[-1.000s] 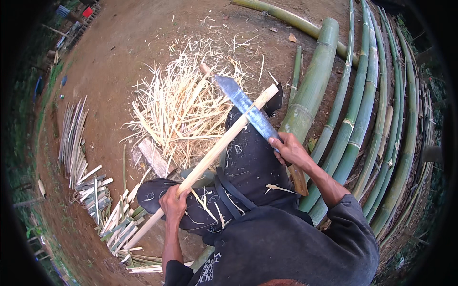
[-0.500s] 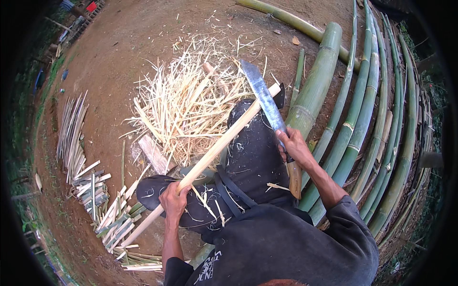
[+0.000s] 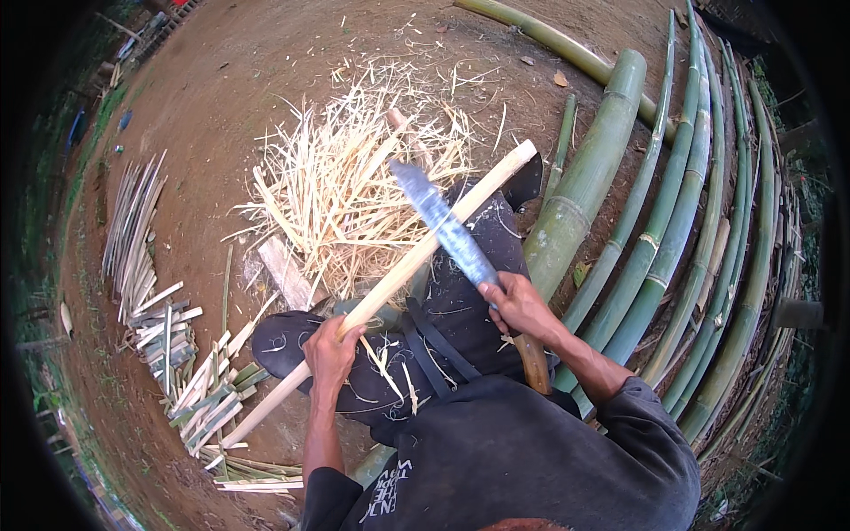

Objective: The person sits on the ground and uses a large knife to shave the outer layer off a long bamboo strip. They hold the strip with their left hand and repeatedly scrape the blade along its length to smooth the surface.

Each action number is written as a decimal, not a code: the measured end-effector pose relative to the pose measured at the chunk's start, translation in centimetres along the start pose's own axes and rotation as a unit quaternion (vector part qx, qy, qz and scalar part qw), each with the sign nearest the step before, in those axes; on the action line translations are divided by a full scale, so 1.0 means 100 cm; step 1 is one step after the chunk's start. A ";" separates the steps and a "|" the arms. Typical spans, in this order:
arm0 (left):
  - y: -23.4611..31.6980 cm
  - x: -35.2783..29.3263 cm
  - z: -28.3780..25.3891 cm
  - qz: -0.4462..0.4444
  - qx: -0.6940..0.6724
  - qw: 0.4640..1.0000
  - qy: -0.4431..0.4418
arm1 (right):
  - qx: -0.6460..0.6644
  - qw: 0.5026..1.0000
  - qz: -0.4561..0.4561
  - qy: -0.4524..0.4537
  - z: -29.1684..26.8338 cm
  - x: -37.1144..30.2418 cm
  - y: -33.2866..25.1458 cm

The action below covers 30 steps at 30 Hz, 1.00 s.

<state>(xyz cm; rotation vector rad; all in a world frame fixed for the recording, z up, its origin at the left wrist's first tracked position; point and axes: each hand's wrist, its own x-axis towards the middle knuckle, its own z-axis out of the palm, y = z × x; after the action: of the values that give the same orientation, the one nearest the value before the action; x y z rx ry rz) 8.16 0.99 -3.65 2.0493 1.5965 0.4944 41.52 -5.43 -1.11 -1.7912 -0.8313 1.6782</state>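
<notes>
A long pale stick point(image 3: 397, 280) slants across my lap, from the lower left up to my right knee. My left hand point(image 3: 330, 351) is wrapped round it below its middle. In my right hand point(image 3: 521, 310) is a machete point(image 3: 444, 227) with a long grey blade and a wooden handle. The blade crosses the stick's upper half, its tip pointing to the upper left. Whether the edge touches the wood, I cannot tell. Thin shavings point(image 3: 381, 365) lie on my dark trousers beside my left hand.
Beyond my knees a heap of pale shavings point(image 3: 345, 186) covers the soil, with a wooden block point(image 3: 288, 273) at its near side. Cut bamboo pieces point(image 3: 217, 411) and thin strips point(image 3: 133, 234) lie at left. A thick bamboo pole point(image 3: 580, 190) and several long green poles point(image 3: 677, 239) lie at right.
My right hand has drawn the machete down and left along the stick, so the blade now crosses nearer its middle. My left hand keeps its hold. The view has shifted slightly.
</notes>
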 end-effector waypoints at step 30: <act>-0.024 0.000 -0.065 0.067 0.062 0.980 -0.179 | 0.021 0.998 -0.008 0.055 -0.037 0.005 -0.004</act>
<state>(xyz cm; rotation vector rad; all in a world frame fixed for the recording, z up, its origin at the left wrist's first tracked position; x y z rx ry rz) 2.60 2.45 0.18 2.1975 1.3089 0.0615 45.20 -4.68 -0.85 -1.8256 -0.7554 1.5605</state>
